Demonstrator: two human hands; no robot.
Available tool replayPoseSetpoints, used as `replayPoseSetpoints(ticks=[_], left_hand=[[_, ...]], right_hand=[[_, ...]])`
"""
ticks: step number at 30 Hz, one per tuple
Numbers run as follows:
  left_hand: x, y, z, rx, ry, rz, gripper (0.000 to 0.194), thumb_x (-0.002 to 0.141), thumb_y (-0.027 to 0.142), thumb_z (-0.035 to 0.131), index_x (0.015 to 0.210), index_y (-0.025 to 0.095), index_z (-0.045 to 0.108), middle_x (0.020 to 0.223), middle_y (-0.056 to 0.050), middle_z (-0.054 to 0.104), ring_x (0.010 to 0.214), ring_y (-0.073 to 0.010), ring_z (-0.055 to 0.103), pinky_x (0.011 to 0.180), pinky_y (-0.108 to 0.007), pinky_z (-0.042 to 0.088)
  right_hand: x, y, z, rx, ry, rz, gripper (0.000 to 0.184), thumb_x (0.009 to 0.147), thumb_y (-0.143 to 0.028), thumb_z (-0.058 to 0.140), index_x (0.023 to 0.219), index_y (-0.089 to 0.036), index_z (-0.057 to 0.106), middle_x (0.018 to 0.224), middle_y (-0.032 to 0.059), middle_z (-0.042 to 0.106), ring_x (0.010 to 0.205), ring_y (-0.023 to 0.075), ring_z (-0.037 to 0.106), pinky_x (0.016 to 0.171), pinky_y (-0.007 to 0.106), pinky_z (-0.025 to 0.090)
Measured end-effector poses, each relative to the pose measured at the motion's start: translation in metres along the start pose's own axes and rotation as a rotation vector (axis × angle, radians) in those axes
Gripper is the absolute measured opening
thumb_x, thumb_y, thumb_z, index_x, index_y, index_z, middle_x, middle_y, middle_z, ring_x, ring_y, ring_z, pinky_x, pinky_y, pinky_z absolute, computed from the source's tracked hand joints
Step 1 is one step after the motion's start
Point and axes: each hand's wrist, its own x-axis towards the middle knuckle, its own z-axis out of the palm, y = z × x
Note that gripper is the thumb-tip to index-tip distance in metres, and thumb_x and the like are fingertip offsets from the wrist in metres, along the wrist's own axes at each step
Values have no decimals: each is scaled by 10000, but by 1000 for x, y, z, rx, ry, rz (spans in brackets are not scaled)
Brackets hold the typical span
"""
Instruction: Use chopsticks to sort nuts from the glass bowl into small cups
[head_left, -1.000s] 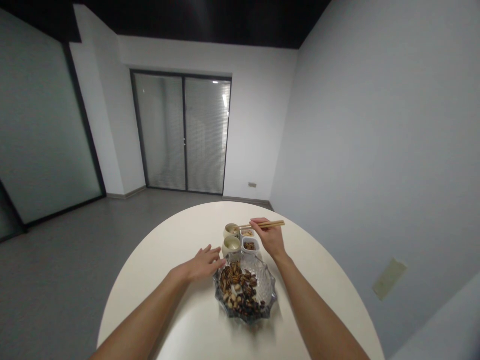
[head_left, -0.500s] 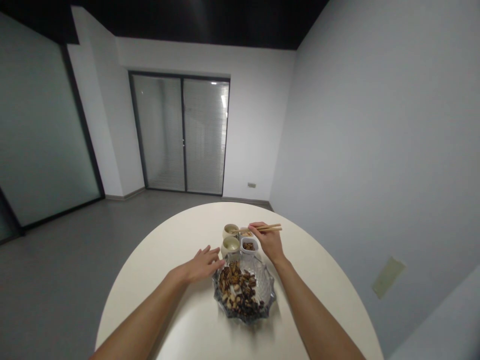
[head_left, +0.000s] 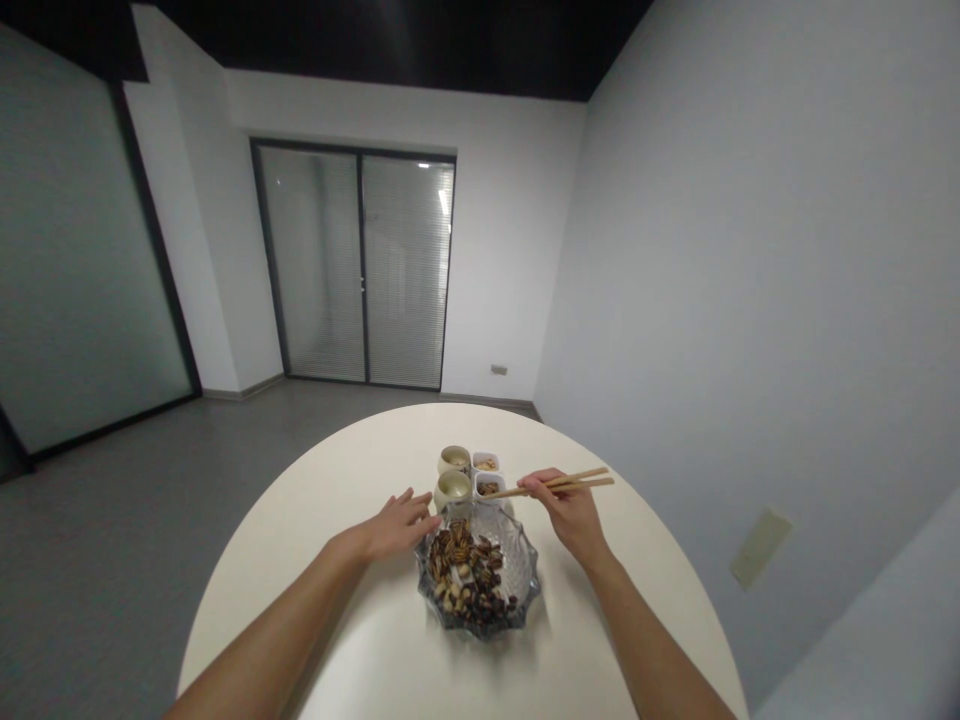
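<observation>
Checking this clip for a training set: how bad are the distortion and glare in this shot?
Head view: wide-angle distortion leans the right wall and stretches the left forearm; soft glare lies on the round white table; the glass bowl stays fairly sharp.

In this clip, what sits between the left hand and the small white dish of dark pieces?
In the head view, a cream cup stands between the left hand and the white dish.

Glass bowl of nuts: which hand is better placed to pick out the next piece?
Right hand, probably: it holds the chopsticks, their tips just past the far rim of the glass bowl. The left hand is empty and open beside the bowl.
</observation>
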Motion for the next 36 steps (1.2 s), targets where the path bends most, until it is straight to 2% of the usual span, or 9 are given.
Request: replayPoseSetpoints(ticks=[2, 8, 15, 23, 27, 36], left_hand=[[0, 1, 0, 14, -6, -13, 704, 931, 714, 177, 1406, 253, 415, 1546, -51, 194, 1414, -337, 39, 1116, -535, 48], [0, -2, 2, -1, 2, -8, 734, 925, 724, 176, 1456, 241, 329, 1547, -62, 184, 1417, -323, 31, 1120, -527, 36], [4, -5, 3, 3, -4, -6, 724, 919, 737, 166, 1354, 247, 475, 1548, -61, 186, 1416, -330, 32, 1116, -532, 38], [6, -8, 6, -4, 4, -2, 695, 926, 721, 164, 1393, 271, 415, 1549, -43, 184, 1419, -315, 21, 1117, -521, 21], [3, -4, 3, 2, -8, -4, 689, 925, 719, 163, 1385, 277, 424, 1547, -41, 195, 1419, -314, 26, 1116, -520, 30], [2, -1, 1, -1, -8, -9, 711, 924, 726, 156, 1343, 248, 474, 1547, -59, 194, 1417, -323, 38, 1113, -526, 35]], right_hand=[[-6, 0, -8, 37, -94, 40, 295, 798, -466, 663, 732, -181, 703, 708, 56, 716, 687, 199, 657, 632, 298, 520], [-6, -5, -22, 81, -185, 165, 352, 792, -518, 644, 740, -170, 637, 659, 53, 708, 592, 174, 653, 569, 277, 514], [-7, -3, -23, 124, -293, 222, 330, 808, -492, 631, 754, -168, 594, 634, 46, 708, 557, 154, 635, 530, 249, 485], [-10, -8, -16, 77, -389, 210, 306, 825, -467, 618, 765, -168, 607, 687, 57, 722, 582, 159, 646, 540, 258, 497], [-11, -7, -19, 79, -352, 196, 325, 826, -485, 620, 823, -160, 626, 701, 62, 723, 610, 172, 661, 557, 272, 519], [-6, 1, -24, 134, -95, 129, 329, 785, -496, 673, 794, -170, 638, 712, 78, 732, 647, 200, 680, 591, 295, 538]])
